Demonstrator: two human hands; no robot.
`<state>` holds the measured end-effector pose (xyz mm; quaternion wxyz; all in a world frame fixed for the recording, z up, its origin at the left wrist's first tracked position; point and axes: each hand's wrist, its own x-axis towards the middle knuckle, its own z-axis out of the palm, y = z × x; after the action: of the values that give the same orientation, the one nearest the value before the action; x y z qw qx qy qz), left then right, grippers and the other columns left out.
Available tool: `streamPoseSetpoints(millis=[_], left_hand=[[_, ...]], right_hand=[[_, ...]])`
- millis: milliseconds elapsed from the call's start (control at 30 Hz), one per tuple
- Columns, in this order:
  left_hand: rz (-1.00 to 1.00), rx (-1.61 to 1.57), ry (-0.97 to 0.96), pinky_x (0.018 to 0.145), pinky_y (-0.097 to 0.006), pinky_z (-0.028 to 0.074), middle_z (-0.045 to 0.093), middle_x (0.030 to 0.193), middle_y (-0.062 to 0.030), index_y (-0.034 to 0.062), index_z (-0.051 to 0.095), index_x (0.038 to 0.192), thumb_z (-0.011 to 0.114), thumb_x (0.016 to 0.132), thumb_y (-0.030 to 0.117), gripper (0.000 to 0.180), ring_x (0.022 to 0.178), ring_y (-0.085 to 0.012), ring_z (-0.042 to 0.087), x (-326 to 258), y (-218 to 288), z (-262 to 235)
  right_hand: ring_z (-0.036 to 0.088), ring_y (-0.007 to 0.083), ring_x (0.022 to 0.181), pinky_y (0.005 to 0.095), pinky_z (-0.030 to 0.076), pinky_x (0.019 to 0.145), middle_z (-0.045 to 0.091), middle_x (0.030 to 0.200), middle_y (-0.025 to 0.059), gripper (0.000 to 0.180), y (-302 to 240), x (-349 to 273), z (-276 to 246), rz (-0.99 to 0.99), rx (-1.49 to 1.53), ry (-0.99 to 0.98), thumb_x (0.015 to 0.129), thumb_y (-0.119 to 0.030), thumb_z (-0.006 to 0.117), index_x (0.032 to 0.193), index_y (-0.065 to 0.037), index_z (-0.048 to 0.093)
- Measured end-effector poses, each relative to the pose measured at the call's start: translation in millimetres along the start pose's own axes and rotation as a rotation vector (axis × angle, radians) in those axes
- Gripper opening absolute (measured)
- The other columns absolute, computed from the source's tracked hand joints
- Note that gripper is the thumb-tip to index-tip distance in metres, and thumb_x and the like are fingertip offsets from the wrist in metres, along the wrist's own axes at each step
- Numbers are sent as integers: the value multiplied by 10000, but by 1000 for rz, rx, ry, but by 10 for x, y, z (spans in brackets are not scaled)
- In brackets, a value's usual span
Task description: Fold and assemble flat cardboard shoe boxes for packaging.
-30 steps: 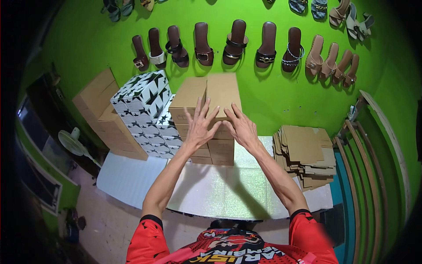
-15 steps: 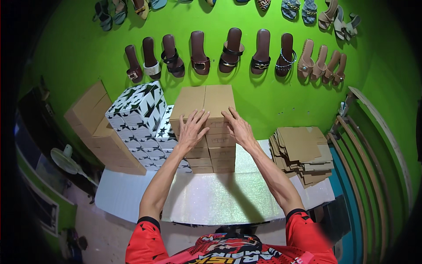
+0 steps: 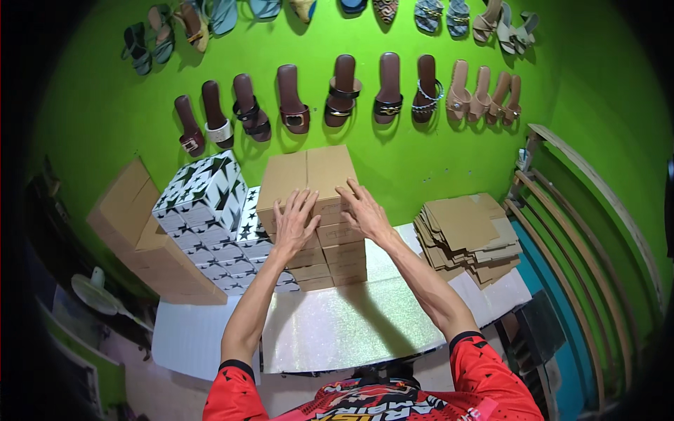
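Here both hands press flat on the upright brown box stack.

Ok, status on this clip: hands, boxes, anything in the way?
Left hand, right hand flat on top plain brown cardboard box. Star-patterned boxes touching left. Nothing in the way.

top sandal row cropped (upper edge), box labels unreadable

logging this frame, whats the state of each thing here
left hand: open, flat on the front of the brown boxes
right hand: open, flat on the same stack
brown boxes: closed, stacked in two columns
star-print boxes: closed, stacked
flat cardboard blanks: unfolded, piled
sandals: hung on the green wall
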<state>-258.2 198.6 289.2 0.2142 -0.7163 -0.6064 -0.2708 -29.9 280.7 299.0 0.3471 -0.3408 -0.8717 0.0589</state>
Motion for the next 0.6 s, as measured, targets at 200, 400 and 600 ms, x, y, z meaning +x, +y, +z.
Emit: streamPoseSetpoints(millis=[200, 400, 600], left_hand=[[-71, 12, 71, 1257, -715, 53, 318, 1721, -131, 231, 429, 1629, 764, 904, 453, 829, 1617, -337, 226, 26, 202, -64], [254, -227, 201, 1290, -644, 49, 333, 1716, -146, 187, 505, 1579, 796, 900, 355, 757, 1606, -339, 269, -105, 844, 368], [324, -456, -153, 1270, -689, 116, 305, 1720, -177, 249, 449, 1621, 721, 953, 348, 727, 1594, -390, 276, -293, 1865, 1189]], right_hand=[[170, 423, 1614, 690, 85, 1275, 199, 1765, 117, 796, 4, -114, 82, 5, -156, 185, 974, -669, 586, 1638, -266, 413], [137, 392, 1625, 684, 65, 1278, 190, 1769, 101, 710, 535, -730, 92, 102, -178, 219, 1040, -615, 511, 1649, -270, 395], [166, 418, 1614, 696, 90, 1265, 233, 1757, 118, 706, 1552, -1661, 17, 387, -264, 40, 1042, -639, 487, 1623, -240, 449]])
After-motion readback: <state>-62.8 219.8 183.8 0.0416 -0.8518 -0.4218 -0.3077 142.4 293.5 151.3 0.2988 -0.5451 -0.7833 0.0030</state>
